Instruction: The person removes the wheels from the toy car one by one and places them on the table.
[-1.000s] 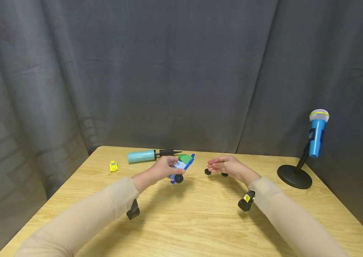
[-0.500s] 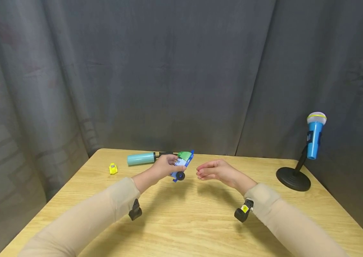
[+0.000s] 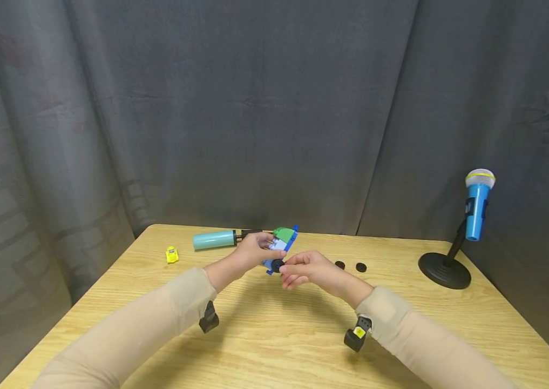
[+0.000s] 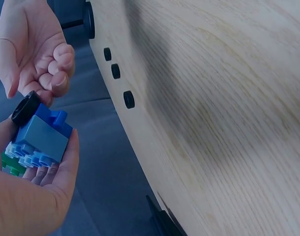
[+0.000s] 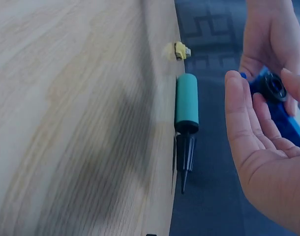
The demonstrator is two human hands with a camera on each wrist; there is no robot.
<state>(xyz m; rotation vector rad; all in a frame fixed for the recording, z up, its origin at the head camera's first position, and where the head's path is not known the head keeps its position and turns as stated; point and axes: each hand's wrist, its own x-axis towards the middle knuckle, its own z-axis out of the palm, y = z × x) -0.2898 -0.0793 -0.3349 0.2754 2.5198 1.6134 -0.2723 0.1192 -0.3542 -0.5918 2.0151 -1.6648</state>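
Note:
My left hand (image 3: pixel 259 249) grips a toy car (image 3: pixel 281 246) built of blue, white and green blocks, held tilted above the table (image 3: pixel 274 335). One black wheel (image 3: pixel 277 265) sits on its lower end. My right hand (image 3: pixel 285 268) is at that wheel (image 5: pixel 274 86), with the thumb (image 5: pixel 234 86) and a finger (image 5: pixel 295 81) on either side; the finger touches it and a small gap shows at the thumb. In the left wrist view the car (image 4: pixel 39 140) lies in my left palm, and the right hand (image 4: pixel 37 49) hovers over the wheel (image 4: pixel 26 108) with curled fingers.
Loose black wheels (image 3: pixel 339 265) (image 3: pixel 361 267) lie on the table right of my hands; the left wrist view shows three (image 4: pixel 115 71). A teal hand pump (image 3: pixel 213 239) and a small yellow toy (image 3: pixel 172 254) lie at the back left. A blue microphone (image 3: pixel 477 208) stands on its round base (image 3: pixel 444 271) at the right.
My right hand has left the loose wheels on the table and moved left to the car's wheel. The left hand has kept hold of the car, raising it slightly.

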